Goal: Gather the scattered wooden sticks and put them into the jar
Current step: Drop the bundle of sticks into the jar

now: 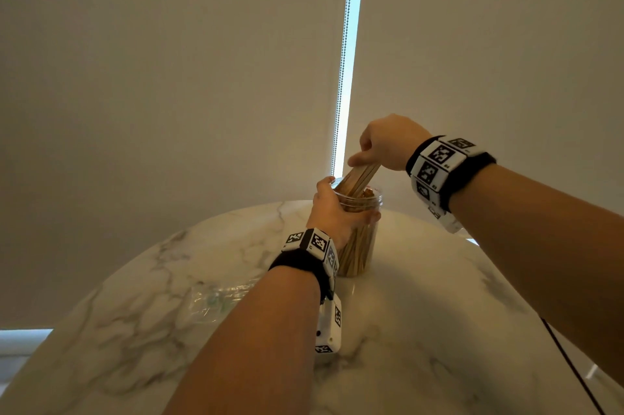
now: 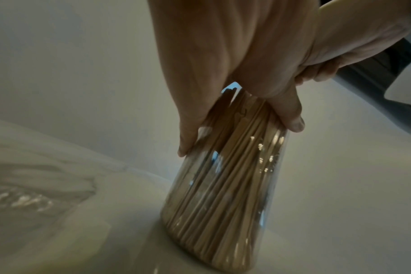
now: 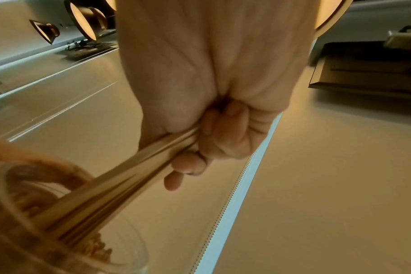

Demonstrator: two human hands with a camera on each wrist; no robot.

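Note:
A clear plastic jar [image 1: 359, 242] stands on the marble table, packed with upright wooden sticks [image 2: 225, 194]. My left hand [image 1: 332, 208] wraps around the jar's upper part, thumb on one side and fingers on the other. My right hand [image 1: 381, 144] is above the jar's mouth and grips a small bundle of wooden sticks [image 1: 359, 178]. The bundle slants down and its lower ends are inside the jar's mouth [image 3: 66, 218]. In the right wrist view the fingers [image 3: 223, 140] curl round the bundle's top end.
The round white marble table [image 1: 439, 313] carries a crumpled clear plastic bag [image 1: 216, 299] left of my left forearm. A black cable [image 1: 570, 364] runs off the table's right edge. Closed roller blinds and a bead chain [image 1: 342, 76] hang behind the table.

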